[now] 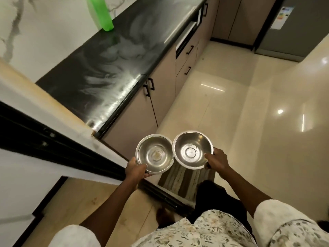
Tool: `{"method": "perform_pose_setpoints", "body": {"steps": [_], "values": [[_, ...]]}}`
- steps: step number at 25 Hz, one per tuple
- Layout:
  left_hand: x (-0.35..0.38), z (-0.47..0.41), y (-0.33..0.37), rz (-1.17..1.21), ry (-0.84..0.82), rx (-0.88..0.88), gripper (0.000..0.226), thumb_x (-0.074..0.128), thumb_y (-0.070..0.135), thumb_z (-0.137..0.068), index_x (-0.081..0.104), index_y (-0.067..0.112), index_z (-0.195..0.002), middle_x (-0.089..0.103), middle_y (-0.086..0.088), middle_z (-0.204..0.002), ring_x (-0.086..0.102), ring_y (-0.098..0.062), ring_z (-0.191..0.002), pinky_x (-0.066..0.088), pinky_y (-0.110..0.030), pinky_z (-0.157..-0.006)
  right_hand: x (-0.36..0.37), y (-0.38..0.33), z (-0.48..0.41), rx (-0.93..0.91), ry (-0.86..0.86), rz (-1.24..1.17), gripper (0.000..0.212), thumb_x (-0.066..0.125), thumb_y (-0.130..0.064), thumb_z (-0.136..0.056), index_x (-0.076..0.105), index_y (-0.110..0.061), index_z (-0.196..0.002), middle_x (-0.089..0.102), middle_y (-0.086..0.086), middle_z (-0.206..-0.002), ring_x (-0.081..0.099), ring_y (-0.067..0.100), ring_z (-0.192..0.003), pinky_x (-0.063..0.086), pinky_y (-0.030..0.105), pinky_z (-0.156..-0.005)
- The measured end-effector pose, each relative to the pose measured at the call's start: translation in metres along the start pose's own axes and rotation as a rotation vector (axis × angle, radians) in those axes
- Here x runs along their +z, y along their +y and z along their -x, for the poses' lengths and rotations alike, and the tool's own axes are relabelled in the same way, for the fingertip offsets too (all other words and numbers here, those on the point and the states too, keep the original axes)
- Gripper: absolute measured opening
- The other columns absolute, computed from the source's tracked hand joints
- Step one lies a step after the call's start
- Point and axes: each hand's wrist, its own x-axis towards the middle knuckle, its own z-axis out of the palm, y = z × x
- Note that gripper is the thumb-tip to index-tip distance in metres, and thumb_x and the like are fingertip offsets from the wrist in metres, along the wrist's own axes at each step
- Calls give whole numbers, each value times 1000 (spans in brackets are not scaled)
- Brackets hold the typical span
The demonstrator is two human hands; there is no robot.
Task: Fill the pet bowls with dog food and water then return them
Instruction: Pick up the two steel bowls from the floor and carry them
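Two round steel pet bowls are carried side by side in front of me, their rims touching. My left hand (135,169) grips the near rim of the left bowl (154,153), which has a small brownish smear at its bottom. My right hand (216,158) grips the right rim of the right bowl (192,149), whose inside looks bare and shiny. Both bowls are held upright above the floor at the kitchen doorway. No dog food or water source is visible.
A black counter (99,68) runs along the left with a green bottle (101,14) at its far end. Beige cabinets (160,97) stand below it. A striped mat (185,177) lies under the bowls, a door frame (53,139) at left, a fridge (293,29) far right.
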Motion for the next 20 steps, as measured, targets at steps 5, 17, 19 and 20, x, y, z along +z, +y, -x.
{"method": "perform_pose_setpoints", "body": {"steps": [5,17,19,20], "values": [[66,-34,53,76,21,15,35,54,-17,-88,58,11,-107,63,-21,-115,72,-40,-95,66,-45,-60,-42,-34,-85,-29,-33,15,14,60,-7,-87,70,-8,-97,73,13,-68,73,31,-54,64,39,-65],[173,-72,166,200,198,-20,31,58,-12,-89,58,12,-110,69,-21,-105,77,-34,-75,66,-44,-63,-140,-170,-242,-206,-187,174,13,60,-3,-85,70,-9,-92,72,17,-78,67,23,-45,54,25,-44],[172,-83,187,236,227,-24,30,60,-11,-88,59,13,-107,70,-22,-105,78,-35,-77,66,-49,-67,-137,-199,-260,-237,-218,193,13,60,-4,-86,69,-9,-93,72,16,-78,68,24,-46,54,24,-44],[169,-89,197,257,242,-14,30,60,-10,-88,60,13,-107,70,-23,-106,77,-35,-77,66,-47,-66,-132,-213,-269,-255,-231,201,12,60,-5,-86,69,-9,-94,71,16,-78,68,24,-46,53,23,-44]]}}
